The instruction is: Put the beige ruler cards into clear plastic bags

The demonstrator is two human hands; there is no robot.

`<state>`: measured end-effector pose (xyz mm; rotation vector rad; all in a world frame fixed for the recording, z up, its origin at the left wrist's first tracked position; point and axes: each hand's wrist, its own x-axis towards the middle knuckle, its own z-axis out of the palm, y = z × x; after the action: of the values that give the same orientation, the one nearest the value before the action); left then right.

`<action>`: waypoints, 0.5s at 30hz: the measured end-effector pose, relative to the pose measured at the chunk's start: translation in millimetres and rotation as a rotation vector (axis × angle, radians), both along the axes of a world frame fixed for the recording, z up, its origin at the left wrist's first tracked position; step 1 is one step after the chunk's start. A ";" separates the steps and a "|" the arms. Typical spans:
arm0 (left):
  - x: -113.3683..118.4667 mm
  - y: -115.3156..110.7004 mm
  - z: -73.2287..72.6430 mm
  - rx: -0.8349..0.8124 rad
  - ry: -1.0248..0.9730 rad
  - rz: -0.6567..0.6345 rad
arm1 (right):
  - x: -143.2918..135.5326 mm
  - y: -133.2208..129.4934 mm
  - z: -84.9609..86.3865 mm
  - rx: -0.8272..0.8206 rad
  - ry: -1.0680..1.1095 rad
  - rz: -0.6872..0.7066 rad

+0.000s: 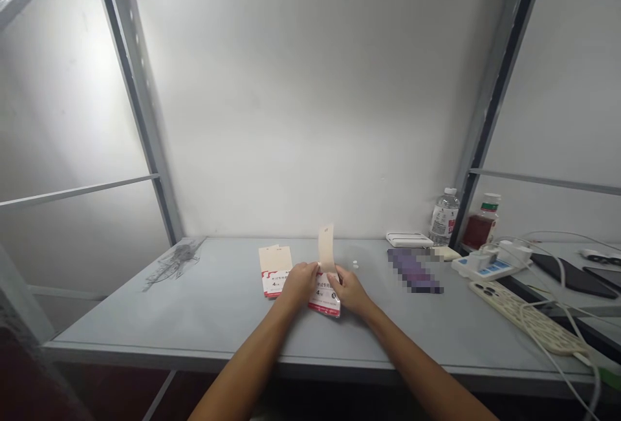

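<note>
In the head view, both hands hold one flat red-and-white packet [324,302] just above the desk. A long cream card flap [326,248] with a small hole stands up from its top. My left hand [299,284] is closed on the packet's upper left edge. Its upper right edge is pinched by my right hand [351,289], thumb in front. Beside my left hand lie similar packets [275,279] with cream tops, overlapping on the desk. Two small white pieces [355,265] rest to the right of the flap.
A pixelated purple item [412,271] lies right of my hands. Behind it are a white box-like device [409,240] and a clear bottle [444,217]. A power strip [485,264], cables and a phone case [526,317] crowd the right side. Dark netting [177,259] lies far left.
</note>
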<state>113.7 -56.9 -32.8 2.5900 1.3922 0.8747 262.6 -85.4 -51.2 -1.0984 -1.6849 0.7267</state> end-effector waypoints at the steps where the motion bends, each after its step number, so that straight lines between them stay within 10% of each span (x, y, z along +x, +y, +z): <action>1: 0.4 0.0 -0.1 -0.001 0.000 0.006 | -0.1 -0.9 0.3 -0.002 -0.011 0.006; 15: -3.1 -5.4 7.7 -0.095 -0.027 0.003 | 0.9 0.2 -0.7 0.023 -0.013 -0.005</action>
<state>110.6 -62.3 -25.1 2.4979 1.3952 0.8201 263.6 -85.2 -51.9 -1.0926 -1.6966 0.6965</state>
